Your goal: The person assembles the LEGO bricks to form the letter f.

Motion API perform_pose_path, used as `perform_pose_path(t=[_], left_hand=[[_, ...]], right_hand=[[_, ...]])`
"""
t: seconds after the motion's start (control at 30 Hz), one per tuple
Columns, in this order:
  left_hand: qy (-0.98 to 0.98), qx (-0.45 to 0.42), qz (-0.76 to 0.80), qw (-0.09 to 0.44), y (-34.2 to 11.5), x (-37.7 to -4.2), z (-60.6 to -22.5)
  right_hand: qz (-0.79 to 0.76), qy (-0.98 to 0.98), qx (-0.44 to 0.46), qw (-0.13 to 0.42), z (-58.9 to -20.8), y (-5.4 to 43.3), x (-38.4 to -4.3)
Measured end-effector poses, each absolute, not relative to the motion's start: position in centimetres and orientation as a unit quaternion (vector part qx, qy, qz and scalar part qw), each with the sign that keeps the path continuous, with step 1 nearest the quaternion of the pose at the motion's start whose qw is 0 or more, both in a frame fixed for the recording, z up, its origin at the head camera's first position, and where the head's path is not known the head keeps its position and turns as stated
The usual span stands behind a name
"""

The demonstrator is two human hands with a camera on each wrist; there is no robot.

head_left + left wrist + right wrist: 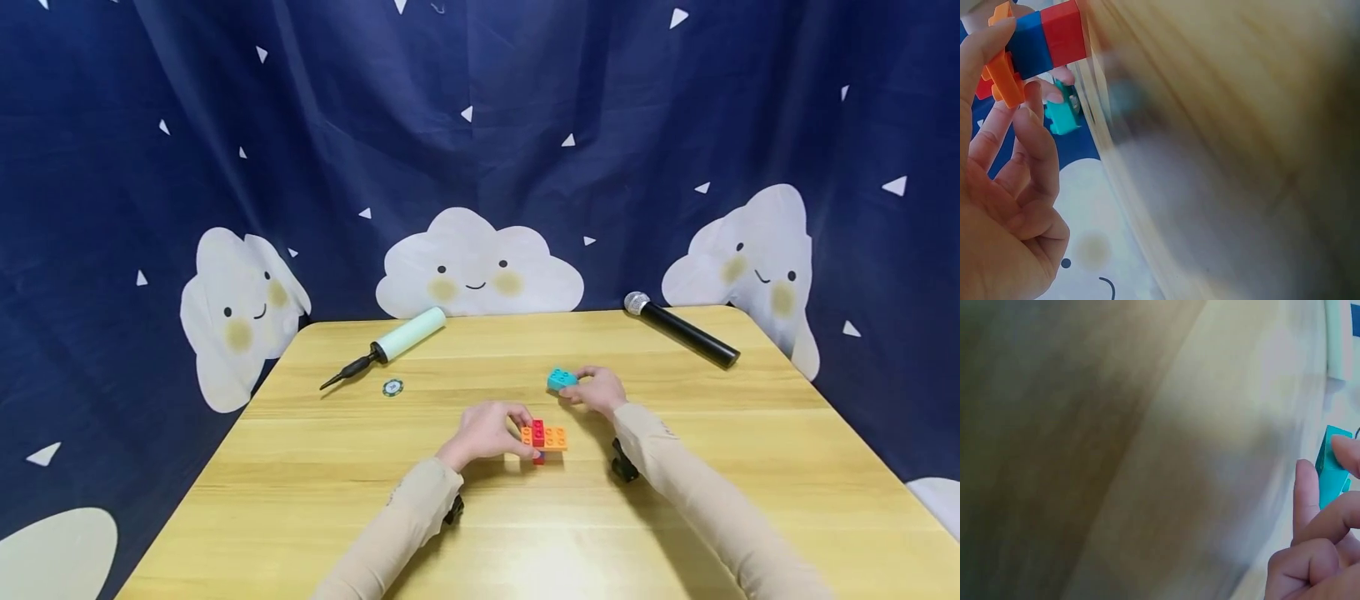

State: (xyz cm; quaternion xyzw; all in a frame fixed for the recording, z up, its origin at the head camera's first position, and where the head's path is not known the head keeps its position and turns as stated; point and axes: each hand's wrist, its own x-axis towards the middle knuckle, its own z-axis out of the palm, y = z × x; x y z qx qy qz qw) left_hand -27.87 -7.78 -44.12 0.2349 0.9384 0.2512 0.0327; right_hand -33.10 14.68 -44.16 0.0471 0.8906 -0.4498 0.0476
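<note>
My left hand (486, 429) grips a small stack of toy building bricks between thumb and fingers. Its orange brick (555, 438) lies crosswise, with a red brick (537, 427) on top. The left wrist view shows a blue brick (1030, 44) and another red brick (1064, 34) joined on the orange one's other side. Farther back and to the right, my right hand (602, 392) pinches a teal brick (561, 379), studs up. In the right wrist view the teal brick (1334, 484) is partly covered by fingers. The stack and the teal brick are apart.
A mint-green hand pump (408, 335) with a black nozzle lies at the back left of the wooden table (300, 500), near a round chip (393, 387). At the back right lies a black microphone (686, 332). Behind hangs a dark blue curtain (337, 125).
</note>
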Motion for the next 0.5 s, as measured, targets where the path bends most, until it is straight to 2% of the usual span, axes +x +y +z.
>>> perform_pose_path(t=[0.5], left_hand=[[0.938, 0.221, 0.264, 0.040, -7.6, -27.8, -43.7]], right_hand=[[-0.543, 0.836, -0.030, 0.078, -43.0, 14.5, -30.6]])
